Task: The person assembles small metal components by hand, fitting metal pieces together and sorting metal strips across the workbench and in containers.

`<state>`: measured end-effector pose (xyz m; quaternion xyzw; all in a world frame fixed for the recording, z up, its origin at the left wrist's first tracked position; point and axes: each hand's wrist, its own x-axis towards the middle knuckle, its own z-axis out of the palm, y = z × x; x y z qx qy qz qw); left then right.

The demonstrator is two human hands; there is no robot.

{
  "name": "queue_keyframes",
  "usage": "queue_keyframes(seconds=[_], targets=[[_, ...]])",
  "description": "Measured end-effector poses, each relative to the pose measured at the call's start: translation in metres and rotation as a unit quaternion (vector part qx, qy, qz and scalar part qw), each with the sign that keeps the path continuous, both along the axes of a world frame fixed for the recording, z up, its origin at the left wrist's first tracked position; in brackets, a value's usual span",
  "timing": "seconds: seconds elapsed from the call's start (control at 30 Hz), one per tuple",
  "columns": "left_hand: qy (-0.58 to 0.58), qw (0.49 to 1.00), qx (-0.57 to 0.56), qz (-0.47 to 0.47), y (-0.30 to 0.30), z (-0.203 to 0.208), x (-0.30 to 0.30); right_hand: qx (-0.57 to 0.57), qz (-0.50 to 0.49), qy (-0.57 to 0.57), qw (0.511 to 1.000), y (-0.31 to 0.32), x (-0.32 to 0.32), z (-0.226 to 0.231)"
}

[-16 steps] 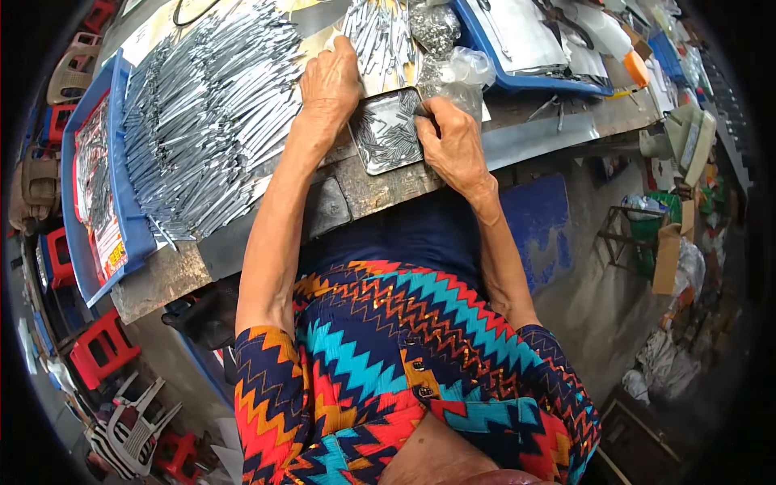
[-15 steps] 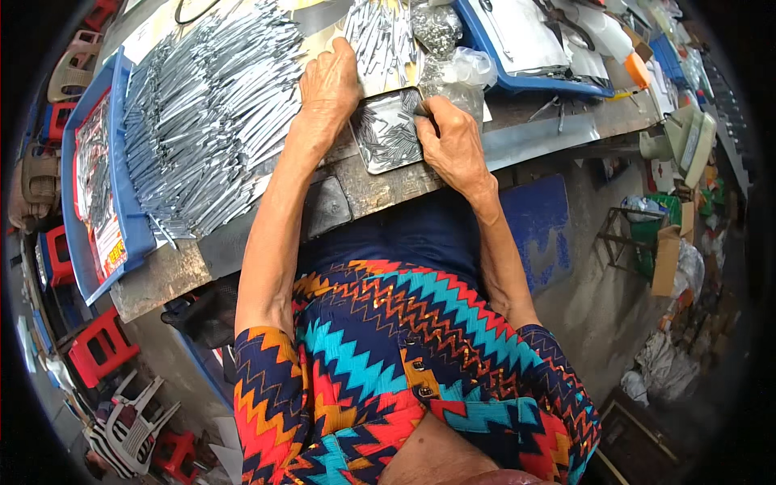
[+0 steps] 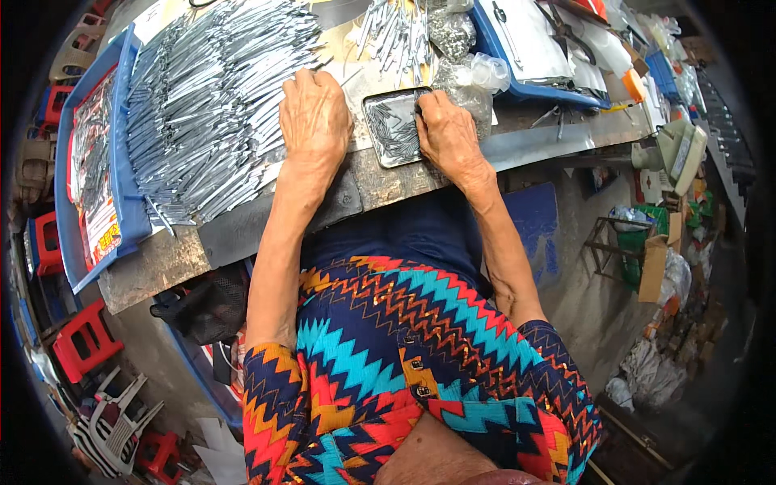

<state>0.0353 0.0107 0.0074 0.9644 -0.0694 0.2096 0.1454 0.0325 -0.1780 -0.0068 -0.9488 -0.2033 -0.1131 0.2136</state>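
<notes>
Left hand: the left hand (image 3: 315, 120) lies knuckles up at the near right edge of the large pile; its grip is curled, and whether anything is pinched under the fingers I cannot tell.
Right hand: the right hand (image 3: 449, 137) is at the right side of the small tray, fingers bent over its upper right corner; whether the grip is clamped on the rim or on a piece I cannot tell.
Small tray: the small tray (image 3: 398, 164), rectangular with a dark rim, sits near the front edge of the table (image 3: 162, 265), between the two hands.
Pins: short grey pins (image 3: 398, 145) lie loose inside it, pointing various ways.
Large pile: long thin metal strips (image 3: 218, 105) spread across the left part of the table.
Smaller heap: more strips (image 3: 396, 36) lie beyond the small tray.
Clear bag: a clear bag (image 3: 451, 34) of small shiny pieces rests just right of that heap.
Blue trays: a left blue tray (image 3: 128, 182) borders the large pile; a right blue tray (image 3: 550, 99) carries white sheets.
Floor: a red stool (image 3: 69, 360) stands at left.
</notes>
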Motion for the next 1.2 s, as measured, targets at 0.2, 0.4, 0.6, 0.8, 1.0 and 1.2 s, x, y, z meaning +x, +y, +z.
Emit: queue_keyframes(seconds=[0.2,0.4,0.6,0.8,1.0,1.2], targets=[[-0.048,0.998,-0.041,0.014,0.010,0.020,-0.025,-0.116,0.068,-0.035,0.990,0.002,0.005,0.010],[-0.037,0.969,-0.238,-0.055,0.011,0.038,-0.046,-0.216,0.110,-0.021,0.970,0.008,0.010,0.023],[0.086,0.854,-0.511,-0.050,0.010,0.044,-0.056,-0.043,0.118,-0.013,0.992,-0.006,0.020,0.017],[0.164,0.622,-0.757,-0.116,0.010,0.015,-0.045,0.215,0.042,0.150,0.964,-0.004,0.012,0.017],[0.215,0.512,-0.823,-0.120,-0.010,0.011,-0.044,0.484,0.019,0.319,0.815,0.007,0.002,0.024],[0.244,0.592,-0.759,-0.118,-0.018,0.008,-0.043,0.684,0.086,0.396,0.606,0.009,-0.002,0.032]])
